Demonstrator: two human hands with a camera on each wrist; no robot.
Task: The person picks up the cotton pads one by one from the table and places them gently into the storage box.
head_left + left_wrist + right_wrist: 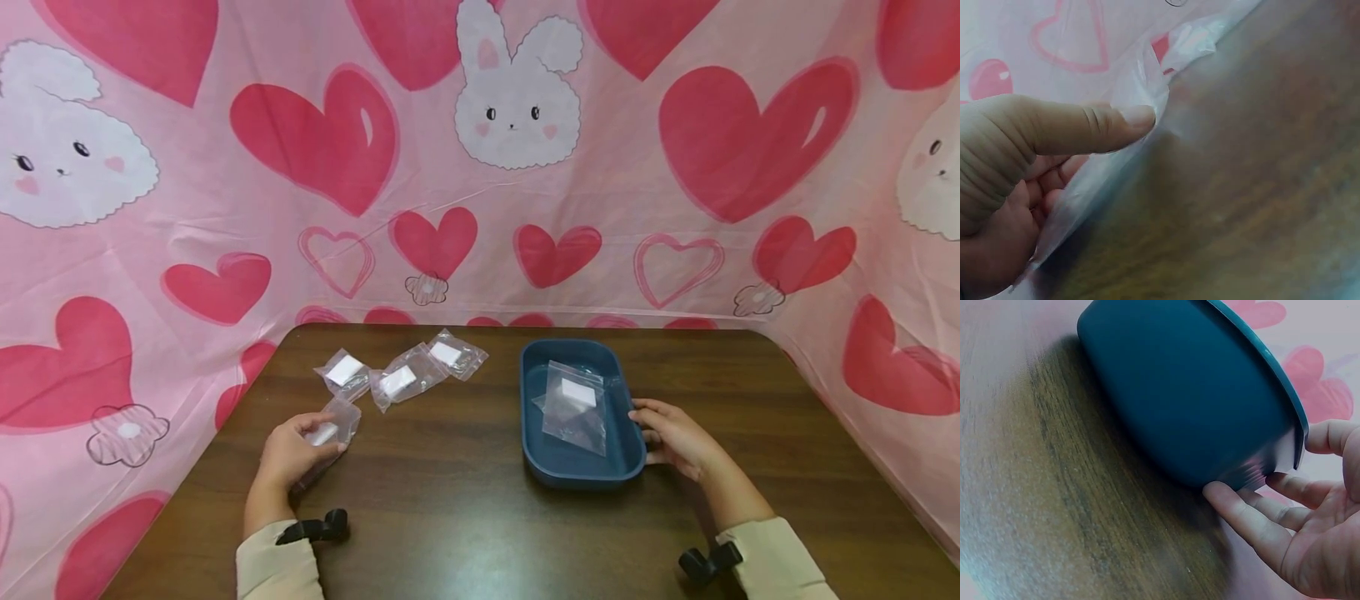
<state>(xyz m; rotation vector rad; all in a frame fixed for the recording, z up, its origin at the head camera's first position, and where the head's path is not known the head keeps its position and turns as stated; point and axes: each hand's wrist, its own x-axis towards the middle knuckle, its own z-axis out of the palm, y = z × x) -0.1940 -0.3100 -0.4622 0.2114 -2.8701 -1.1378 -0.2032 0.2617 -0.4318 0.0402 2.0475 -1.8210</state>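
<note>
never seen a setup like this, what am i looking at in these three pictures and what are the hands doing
There is no machine here, just a person's two bare hands. The widest picture comes from a camera on the head, looking forward and down; the other two come from cameras worn on the wrists, one each. On the table is a blue tub with at least one clear bag inside. Three more bags lie farther left, each holding a white piece. The left hand pinches another bag; the right hand holds the tub's side.
</note>
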